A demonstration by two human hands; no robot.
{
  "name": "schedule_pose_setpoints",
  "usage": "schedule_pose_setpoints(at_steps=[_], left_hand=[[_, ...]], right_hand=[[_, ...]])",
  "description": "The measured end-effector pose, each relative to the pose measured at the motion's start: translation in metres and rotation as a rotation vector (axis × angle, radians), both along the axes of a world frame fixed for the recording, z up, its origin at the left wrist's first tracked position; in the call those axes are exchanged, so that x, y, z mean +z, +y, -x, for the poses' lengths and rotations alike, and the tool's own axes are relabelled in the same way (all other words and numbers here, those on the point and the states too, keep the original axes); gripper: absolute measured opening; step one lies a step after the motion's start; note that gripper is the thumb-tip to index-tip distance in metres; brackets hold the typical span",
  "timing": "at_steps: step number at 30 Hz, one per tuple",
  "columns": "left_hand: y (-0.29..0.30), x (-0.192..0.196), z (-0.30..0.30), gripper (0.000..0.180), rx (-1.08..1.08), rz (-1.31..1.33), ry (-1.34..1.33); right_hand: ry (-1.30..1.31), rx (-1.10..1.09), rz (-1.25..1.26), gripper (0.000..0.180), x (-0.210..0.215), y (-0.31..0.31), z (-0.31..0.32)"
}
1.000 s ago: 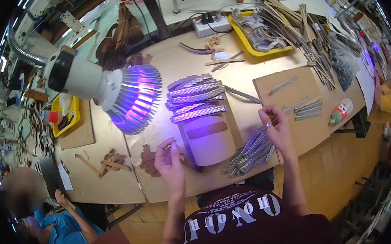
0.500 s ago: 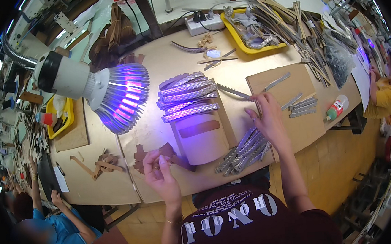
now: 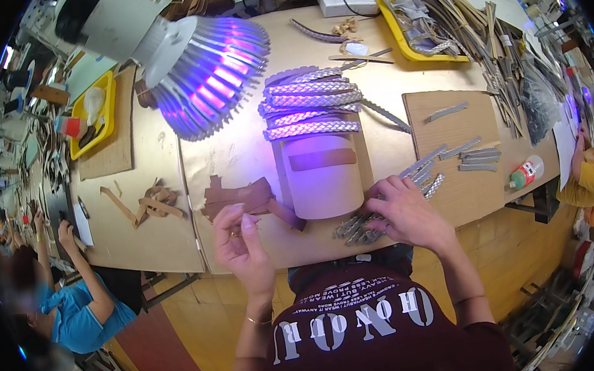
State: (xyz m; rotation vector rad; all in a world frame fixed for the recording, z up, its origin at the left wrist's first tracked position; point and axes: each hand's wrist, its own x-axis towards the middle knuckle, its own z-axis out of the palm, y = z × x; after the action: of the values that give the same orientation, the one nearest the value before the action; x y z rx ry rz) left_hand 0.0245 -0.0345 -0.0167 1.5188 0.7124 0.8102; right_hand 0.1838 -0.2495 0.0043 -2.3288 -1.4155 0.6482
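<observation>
My right hand (image 3: 411,215) is on a pile of short grey braided strips (image 3: 355,228) at the table's front edge, its fingers curled down into them. My left hand (image 3: 241,246) hovers beside brown leather pieces (image 3: 242,198), thumb and fingers pinched together; whatever they hold, if anything, is too small to make out. Between the hands stands a tan rounded form (image 3: 325,190) with a brown strip (image 3: 322,159) across it. Several silvery braided straps (image 3: 311,100) lie across its far end, and a grey strap end (image 3: 385,114) trails to the right.
A large finned lamp (image 3: 211,73) overhangs the table at left, casting violet light. Cardboard (image 3: 456,121) with short grey strips lies at right, near a bottle (image 3: 525,173). Yellow trays (image 3: 433,56) and a power strip (image 3: 345,4) sit farther back. Another person (image 3: 94,309) works at left.
My right hand has let go of the grey strap end and moved down to the braided pile. My left hand stays pinched. The whole view has shifted, bringing the lamp higher in it.
</observation>
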Motion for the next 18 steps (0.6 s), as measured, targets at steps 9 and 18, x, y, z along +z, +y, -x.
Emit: schedule_pose_setpoints(at_steps=[9, 18], left_hand=[[-0.016, -0.003, 0.007, 0.016, -0.056, 0.010, -0.030], [-0.045, -0.003, 0.008, 0.015, -0.296, -0.217, 0.037]], right_hand=[[-0.190, 0.023, 0.072, 0.022, -0.002, 0.009, 0.038], [-0.306, 0.125, -0.062, 0.021, -0.022, 0.011, 0.044]])
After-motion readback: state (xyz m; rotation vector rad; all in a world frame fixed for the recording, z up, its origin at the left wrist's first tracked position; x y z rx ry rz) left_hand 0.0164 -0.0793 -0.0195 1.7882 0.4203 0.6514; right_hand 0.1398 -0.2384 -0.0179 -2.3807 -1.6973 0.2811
